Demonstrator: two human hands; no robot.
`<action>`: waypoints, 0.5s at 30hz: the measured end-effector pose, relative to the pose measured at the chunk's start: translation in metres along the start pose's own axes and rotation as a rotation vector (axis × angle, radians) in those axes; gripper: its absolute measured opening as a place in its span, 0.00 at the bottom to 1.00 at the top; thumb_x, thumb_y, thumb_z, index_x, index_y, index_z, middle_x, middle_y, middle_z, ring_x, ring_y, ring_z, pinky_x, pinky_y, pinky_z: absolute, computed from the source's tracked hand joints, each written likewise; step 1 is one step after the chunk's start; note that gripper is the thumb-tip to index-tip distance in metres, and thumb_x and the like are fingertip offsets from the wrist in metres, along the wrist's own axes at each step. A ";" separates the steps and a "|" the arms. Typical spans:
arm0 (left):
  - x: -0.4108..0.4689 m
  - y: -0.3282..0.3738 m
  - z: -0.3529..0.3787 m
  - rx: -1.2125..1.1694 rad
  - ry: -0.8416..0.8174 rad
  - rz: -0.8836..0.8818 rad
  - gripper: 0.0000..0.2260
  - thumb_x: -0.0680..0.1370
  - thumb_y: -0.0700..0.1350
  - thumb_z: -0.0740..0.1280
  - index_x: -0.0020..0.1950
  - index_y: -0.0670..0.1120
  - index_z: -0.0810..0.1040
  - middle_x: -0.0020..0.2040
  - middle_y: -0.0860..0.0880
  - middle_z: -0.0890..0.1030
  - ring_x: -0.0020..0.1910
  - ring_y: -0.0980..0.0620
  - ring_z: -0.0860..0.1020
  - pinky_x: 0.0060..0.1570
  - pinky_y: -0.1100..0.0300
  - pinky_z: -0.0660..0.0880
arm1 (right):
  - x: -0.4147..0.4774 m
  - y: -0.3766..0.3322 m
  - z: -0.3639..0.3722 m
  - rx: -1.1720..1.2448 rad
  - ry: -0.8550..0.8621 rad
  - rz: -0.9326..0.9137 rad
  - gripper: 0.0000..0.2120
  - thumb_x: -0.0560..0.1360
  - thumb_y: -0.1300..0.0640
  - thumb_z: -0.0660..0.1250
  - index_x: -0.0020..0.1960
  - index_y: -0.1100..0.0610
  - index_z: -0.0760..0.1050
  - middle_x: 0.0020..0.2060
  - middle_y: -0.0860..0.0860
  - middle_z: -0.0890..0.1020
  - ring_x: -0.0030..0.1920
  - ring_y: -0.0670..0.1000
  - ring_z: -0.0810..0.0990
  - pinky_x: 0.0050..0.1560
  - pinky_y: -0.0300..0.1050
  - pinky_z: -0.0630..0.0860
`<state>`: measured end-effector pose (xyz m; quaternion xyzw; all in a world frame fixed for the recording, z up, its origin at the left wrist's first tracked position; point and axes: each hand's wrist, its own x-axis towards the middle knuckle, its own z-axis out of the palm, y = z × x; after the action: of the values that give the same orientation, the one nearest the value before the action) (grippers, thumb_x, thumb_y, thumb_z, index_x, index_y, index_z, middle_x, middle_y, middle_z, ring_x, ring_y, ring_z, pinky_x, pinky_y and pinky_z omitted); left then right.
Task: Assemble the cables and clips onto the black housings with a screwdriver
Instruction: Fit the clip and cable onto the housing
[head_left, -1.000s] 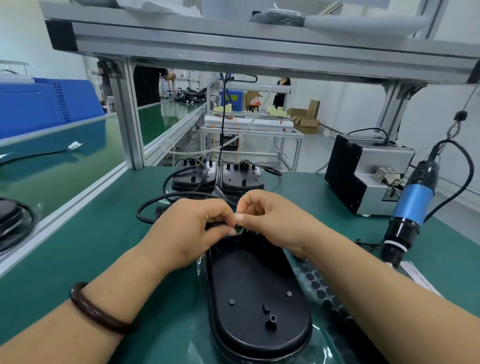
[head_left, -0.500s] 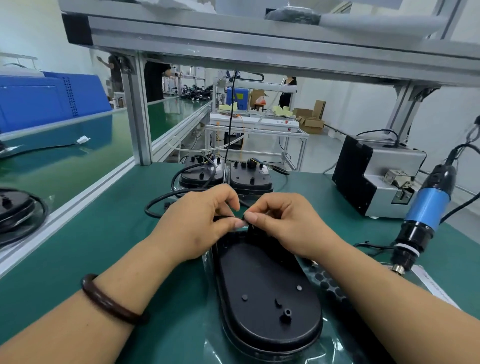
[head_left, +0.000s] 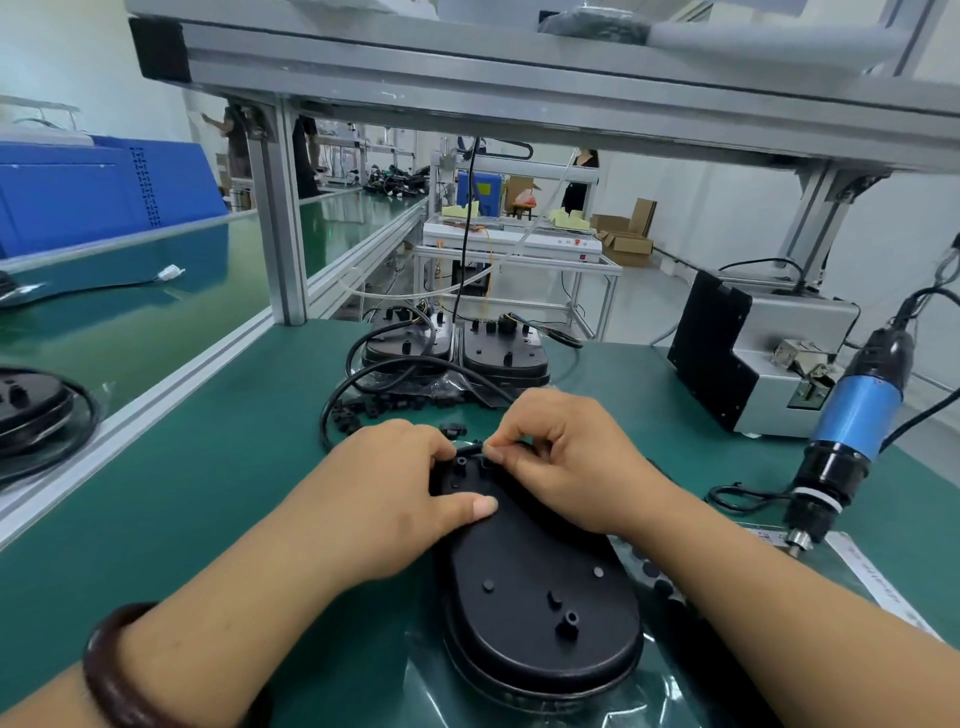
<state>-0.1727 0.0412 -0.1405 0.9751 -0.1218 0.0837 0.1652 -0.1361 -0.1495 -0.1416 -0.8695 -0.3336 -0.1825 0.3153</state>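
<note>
Centre of the desk (head_left: 208, 493), and the black housing (head_left: 540, 587) lies flat on a clear plastic bag, long axis running from six to twelve o'clock, studs and posts facing up. Both hands are working its twelve o'clock end. The left hand (head_left: 395, 493) grips that end from nine o'clock, fingers curled over the rim and thumb pressed flat on the top face. The right hand (head_left: 571, 462) comes in from three o'clock, thumb and forefinger pinching a thin black piece (head_left: 484, 451) right at the rim; whether that is the cable's end or a clip, I cannot tell. A dark bracelet (head_left: 114, 670) sits on the left wrist.

The black cable (head_left: 353, 384) loops out toward eleven o'clock of the hands, curving around a scatter of small black clips (head_left: 374, 410). Beyond them at twelve o'clock, two more housings (head_left: 506, 353) sit side by side at the desk's far edge.

Out at three o'clock, the blue electric screwdriver (head_left: 852, 415) hangs tilted, tip down, near the desk, neither hand on it. Behind it at two o'clock stands a grey and black machine (head_left: 737, 353). Away at nine o'clock, another black housing (head_left: 31, 410) with coiled cable rests on the neighbouring green belt.
</note>
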 end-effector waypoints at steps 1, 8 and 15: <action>0.001 0.000 -0.001 0.002 -0.011 -0.003 0.29 0.68 0.70 0.64 0.64 0.56 0.73 0.53 0.56 0.75 0.55 0.55 0.74 0.56 0.60 0.72 | 0.000 -0.001 0.000 -0.016 -0.002 -0.004 0.03 0.72 0.59 0.72 0.40 0.53 0.82 0.36 0.44 0.76 0.36 0.42 0.74 0.39 0.44 0.72; 0.002 0.001 -0.002 -0.050 -0.039 -0.014 0.30 0.68 0.68 0.67 0.65 0.54 0.74 0.55 0.55 0.75 0.56 0.55 0.74 0.58 0.59 0.72 | -0.002 -0.009 -0.006 -0.144 -0.061 -0.046 0.05 0.75 0.55 0.70 0.42 0.55 0.80 0.39 0.44 0.74 0.38 0.48 0.74 0.40 0.51 0.75; 0.003 -0.003 -0.001 -0.162 0.014 0.029 0.28 0.66 0.66 0.70 0.63 0.61 0.67 0.53 0.59 0.70 0.55 0.57 0.71 0.55 0.61 0.69 | -0.001 -0.007 -0.018 -0.153 -0.188 -0.101 0.06 0.76 0.55 0.68 0.41 0.54 0.80 0.44 0.45 0.78 0.40 0.46 0.76 0.43 0.49 0.75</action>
<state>-0.1693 0.0442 -0.1397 0.9561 -0.1412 0.0827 0.2431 -0.1437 -0.1582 -0.1265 -0.8864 -0.3899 -0.1408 0.2061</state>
